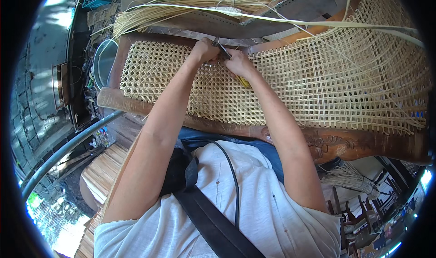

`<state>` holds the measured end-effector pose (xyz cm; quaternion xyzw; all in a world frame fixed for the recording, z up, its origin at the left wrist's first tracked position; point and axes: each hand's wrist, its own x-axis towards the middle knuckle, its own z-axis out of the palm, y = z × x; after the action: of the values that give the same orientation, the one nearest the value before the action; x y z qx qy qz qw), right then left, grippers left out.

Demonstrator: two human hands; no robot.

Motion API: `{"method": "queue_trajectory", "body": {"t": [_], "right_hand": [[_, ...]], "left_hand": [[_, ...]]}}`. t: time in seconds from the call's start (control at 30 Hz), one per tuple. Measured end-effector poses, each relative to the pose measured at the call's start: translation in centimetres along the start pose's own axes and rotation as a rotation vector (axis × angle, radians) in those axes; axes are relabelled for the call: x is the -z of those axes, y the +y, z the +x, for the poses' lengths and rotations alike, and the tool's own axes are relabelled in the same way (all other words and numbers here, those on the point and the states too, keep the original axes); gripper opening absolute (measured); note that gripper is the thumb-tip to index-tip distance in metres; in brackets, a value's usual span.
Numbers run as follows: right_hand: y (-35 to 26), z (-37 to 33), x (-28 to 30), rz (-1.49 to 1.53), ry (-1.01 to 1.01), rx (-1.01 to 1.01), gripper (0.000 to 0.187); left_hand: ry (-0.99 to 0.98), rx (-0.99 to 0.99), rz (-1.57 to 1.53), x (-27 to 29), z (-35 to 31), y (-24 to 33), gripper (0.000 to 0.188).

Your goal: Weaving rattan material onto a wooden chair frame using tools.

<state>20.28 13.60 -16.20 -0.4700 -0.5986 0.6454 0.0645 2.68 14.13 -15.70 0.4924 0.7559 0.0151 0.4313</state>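
Note:
Both hands meet near the far edge of a woven cane panel (pixel 218 96), set in a brown wooden furniture frame (pixel 122 100). My right hand (pixel 238 62) is closed on a hand tool (pixel 223 51) with a dark, narrow end pointing up and left. A yellow piece (pixel 243 81) shows below that hand, perhaps the tool's handle; its exact kind is unclear. My left hand (pixel 207 50) is closed just left of the tool's tip, against the frame's far rail. What its fingers pinch, if anything, is hidden.
A bundle of loose cane strands (pixel 190 13) lies beyond the panel on another wooden frame part (pixel 272 24). Long pale strands (pixel 336 24) cross toward the right. A clear bucket (pixel 105 62) stands at the left, above a metal pipe (pixel 72 151). Carved wood (pixel 334 142) runs along the near right edge.

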Motion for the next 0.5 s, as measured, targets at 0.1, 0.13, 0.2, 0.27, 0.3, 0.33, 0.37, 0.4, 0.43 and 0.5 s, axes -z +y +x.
{"method": "queue_trajectory", "body": {"t": [0.1,0.13,0.2,0.27,0.3,0.33,0.37,0.4,0.43,0.5], "right_hand": [[0.2,0.5,0.4,0.164,-0.049,-0.1,0.026],[0.3,0.7,0.6,0.295,-0.093,-0.195,0.025],[0.3,0.5,0.6,0.302,-0.088,-0.196,0.025],[0.0,0.4,0.5,0.304,-0.086,-0.199,0.025],[0.1,0.3,0.5,0.296,-0.086,-0.187,0.025],[0.2,0.3,0.5,0.287,-0.086,-0.175,0.025],[0.3,0.2,0.5,0.287,-0.085,-0.176,0.025],[0.4,0.3,0.6,0.271,-0.079,-0.178,0.023],[0.4,0.5,0.8,0.255,-0.073,-0.18,0.021],[0.6,0.5,2.3,0.266,0.011,-0.195,0.019]], "left_hand": [[-0.001,0.038,-0.048,0.0,0.1,0.1,0.029],[-0.001,0.037,-0.043,-0.2,0.3,-0.1,0.029],[0.026,0.022,0.004,-0.4,0.7,-0.7,0.031],[0.023,0.016,-0.043,-0.4,0.7,-1.0,0.032],[0.016,0.007,-0.089,-0.4,0.4,-0.8,0.033],[0.014,0.007,-0.089,-0.3,0.3,-0.5,0.033],[0.008,0.022,-0.079,-0.3,0.2,-0.2,0.034],[0.003,0.037,-0.068,-0.1,-0.1,0.4,0.034],[0.002,0.036,-0.069,0.1,-0.3,1.1,0.034],[0.019,0.02,0.08,0.4,-0.9,2.2,0.033]]}}
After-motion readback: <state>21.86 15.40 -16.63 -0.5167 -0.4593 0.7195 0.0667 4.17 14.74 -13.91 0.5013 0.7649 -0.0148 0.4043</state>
